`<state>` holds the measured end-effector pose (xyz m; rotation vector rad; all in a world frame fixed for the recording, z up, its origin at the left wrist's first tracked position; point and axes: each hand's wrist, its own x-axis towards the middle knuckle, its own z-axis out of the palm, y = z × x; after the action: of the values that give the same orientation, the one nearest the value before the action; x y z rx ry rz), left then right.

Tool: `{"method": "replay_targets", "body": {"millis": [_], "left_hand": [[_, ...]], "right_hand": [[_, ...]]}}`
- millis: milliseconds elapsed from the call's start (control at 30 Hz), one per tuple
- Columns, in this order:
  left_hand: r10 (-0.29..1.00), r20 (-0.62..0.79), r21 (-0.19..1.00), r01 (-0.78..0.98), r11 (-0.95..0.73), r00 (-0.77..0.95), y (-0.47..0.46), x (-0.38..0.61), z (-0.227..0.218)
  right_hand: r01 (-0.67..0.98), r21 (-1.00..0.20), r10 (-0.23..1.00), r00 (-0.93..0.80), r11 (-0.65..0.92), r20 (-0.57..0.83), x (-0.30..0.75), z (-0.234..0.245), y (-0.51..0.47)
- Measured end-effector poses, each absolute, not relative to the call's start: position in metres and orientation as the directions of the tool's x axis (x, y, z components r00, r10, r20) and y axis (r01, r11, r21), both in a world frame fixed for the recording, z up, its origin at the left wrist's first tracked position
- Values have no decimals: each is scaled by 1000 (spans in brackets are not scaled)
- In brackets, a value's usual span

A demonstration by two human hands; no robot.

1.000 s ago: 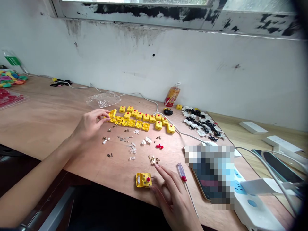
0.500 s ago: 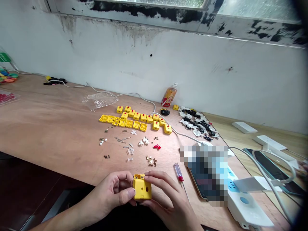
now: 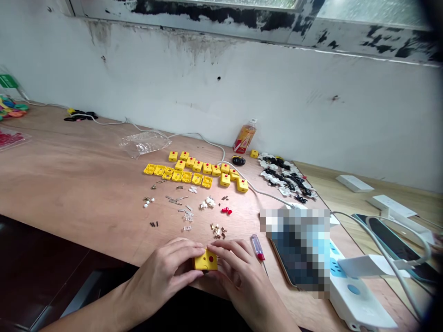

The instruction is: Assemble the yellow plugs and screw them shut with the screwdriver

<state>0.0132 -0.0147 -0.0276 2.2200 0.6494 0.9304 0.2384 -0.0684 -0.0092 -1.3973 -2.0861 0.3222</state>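
Note:
Between both hands, at the front edge of the table, is a small yellow plastic box (image 3: 205, 261) with a red spot and a small hole on its face. My left hand (image 3: 173, 263) grips its left side, fingers on top and thumb below. My right hand (image 3: 238, 267) grips the right side the same way. Just beyond lie loose brass-coloured clips (image 3: 218, 231), red caps (image 3: 226, 210), white plastic pieces (image 3: 207, 202) and clear plastic pieces (image 3: 188, 216). A screwdriver (image 3: 257, 246) with a clear and red handle rests right of my right hand.
Yellow boxes with red buttons (image 3: 206, 168) stand in rows behind open yellow half-shells (image 3: 187, 177). To the right are a pixelated phone (image 3: 294, 263) and a white power strip (image 3: 360, 299) with cables. A drink bottle (image 3: 245, 136) stands by the wall, near black and white parts (image 3: 284, 175).
The yellow box has tilted, so its open upper compartment no longer shows. My left fingers have moved onto its top edge, and a red spot now shows where a dark hole was.

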Motion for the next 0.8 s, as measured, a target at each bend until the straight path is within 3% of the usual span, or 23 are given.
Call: {"method": "replay_targets", "body": {"millis": [267, 400, 500, 567, 633, 800], "left_hand": [[579, 410, 610, 260, -748, 705, -15, 11, -16], [504, 415, 487, 283, -826, 757, -15, 7, -12], [458, 432, 380, 304, -874, 777, -14, 5, -16], [451, 438, 340, 321, -884, 778, -14, 5, -20], [454, 447, 319, 336, -886, 771, -15, 6, -23], [418, 476, 270, 323, -907, 774, -15, 9, -22]], "right_hand": [[793, -487, 923, -244, 366, 297, 229, -11, -69], [845, -384, 894, -214, 372, 393, 243, -1, -74], [957, -238, 885, -40, 168, 464, 265, 6, -78], [989, -145, 900, 42, 24, 434, 279, 1, -77], [995, -100, 914, 56, -18, 401, 289, -9, -73], [990, -124, 919, -19, 74, 393, 296, -19, -60]]}}
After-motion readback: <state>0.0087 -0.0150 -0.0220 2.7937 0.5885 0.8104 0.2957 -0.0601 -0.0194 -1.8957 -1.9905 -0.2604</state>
